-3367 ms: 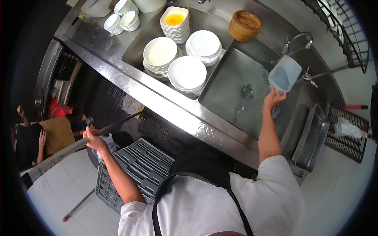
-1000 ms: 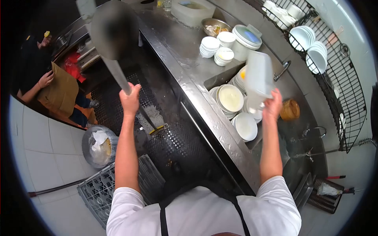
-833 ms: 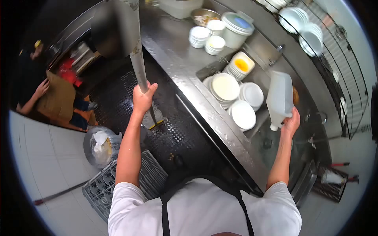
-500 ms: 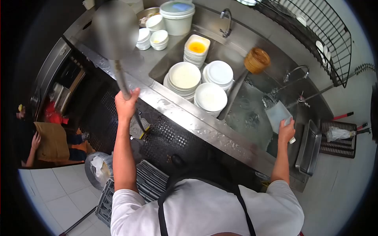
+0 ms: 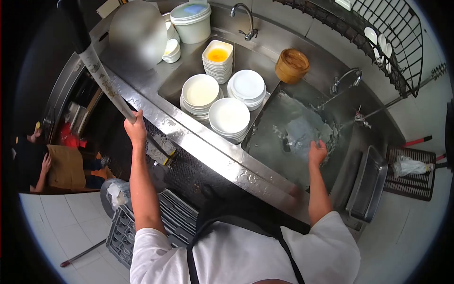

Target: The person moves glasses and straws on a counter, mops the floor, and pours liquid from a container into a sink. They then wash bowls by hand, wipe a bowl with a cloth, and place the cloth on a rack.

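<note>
My left hand [image 5: 135, 128] is closed around the grey pole of a mop [image 5: 105, 85] with a black top grip. The mop's head [image 5: 161, 150], with a yellow clamp, rests on the dark floor mat. Over the right basin, my right hand [image 5: 318, 152] is curled at the water's surface on a pale plastic scoop [image 5: 301, 135], mostly under water and hard to make out. To its left stand stacks of white bowls [image 5: 229, 116], white plates [image 5: 246, 85] and square dishes [image 5: 218, 59], the top dish holding yellow liquid.
A bamboo steamer [image 5: 292, 66] sits at the basin's back edge, near a running tap [image 5: 347, 80]. A lidded white bucket [image 5: 190, 26] stands on the counter. Right are a steel tray [image 5: 368, 184] and a wire rack [image 5: 392, 42]. A person holds cardboard [image 5: 66, 165] at left.
My right hand has moved left and lowered the scoop into the water. My left hand has shifted slightly left, and the mop pole leans further left. The view has turned a little.
</note>
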The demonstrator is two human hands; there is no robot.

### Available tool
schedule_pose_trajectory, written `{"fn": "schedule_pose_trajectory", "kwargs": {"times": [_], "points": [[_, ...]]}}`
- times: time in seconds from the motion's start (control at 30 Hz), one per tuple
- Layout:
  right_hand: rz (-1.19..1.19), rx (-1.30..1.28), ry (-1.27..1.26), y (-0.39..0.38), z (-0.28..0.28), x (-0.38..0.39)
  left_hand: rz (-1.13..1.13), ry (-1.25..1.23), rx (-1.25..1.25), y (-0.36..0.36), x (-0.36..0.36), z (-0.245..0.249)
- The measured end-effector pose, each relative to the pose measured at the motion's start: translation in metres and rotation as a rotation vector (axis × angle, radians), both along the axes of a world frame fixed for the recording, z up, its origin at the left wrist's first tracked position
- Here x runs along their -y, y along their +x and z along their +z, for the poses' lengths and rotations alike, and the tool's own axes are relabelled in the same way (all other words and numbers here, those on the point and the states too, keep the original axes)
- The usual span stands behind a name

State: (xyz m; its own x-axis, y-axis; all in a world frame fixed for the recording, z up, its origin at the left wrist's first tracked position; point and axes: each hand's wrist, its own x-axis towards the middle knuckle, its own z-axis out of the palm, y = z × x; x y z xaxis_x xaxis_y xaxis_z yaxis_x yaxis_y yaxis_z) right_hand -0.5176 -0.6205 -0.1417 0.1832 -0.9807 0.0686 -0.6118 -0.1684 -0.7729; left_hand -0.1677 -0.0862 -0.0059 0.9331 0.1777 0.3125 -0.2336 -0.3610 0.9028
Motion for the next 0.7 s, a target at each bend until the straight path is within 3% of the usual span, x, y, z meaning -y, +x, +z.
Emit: {"fn": "schedule_pose_trajectory", "kwargs": {"times": [0.1,0.2,0.4,0.7], "points": [[0.032,0.375,0.139,0.011,0.0,0.005,-0.007,-0.103,0.027,-0.002,-0.014,-0.003],[0.159,0.459,0.202,0.054,0.064,-0.018,-0.01,-0.119,0.031,-0.005,-0.02,0.006],[0.309,0.309,0.008,0.171,0.139,-0.045,-0.008,-0.1,0.049,-0.007,-0.046,-0.006],[0.486,0.209,-0.207,0.279,0.157,-0.057,0.075,-0.136,0.056,-0.025,-0.095,0.003]]}}
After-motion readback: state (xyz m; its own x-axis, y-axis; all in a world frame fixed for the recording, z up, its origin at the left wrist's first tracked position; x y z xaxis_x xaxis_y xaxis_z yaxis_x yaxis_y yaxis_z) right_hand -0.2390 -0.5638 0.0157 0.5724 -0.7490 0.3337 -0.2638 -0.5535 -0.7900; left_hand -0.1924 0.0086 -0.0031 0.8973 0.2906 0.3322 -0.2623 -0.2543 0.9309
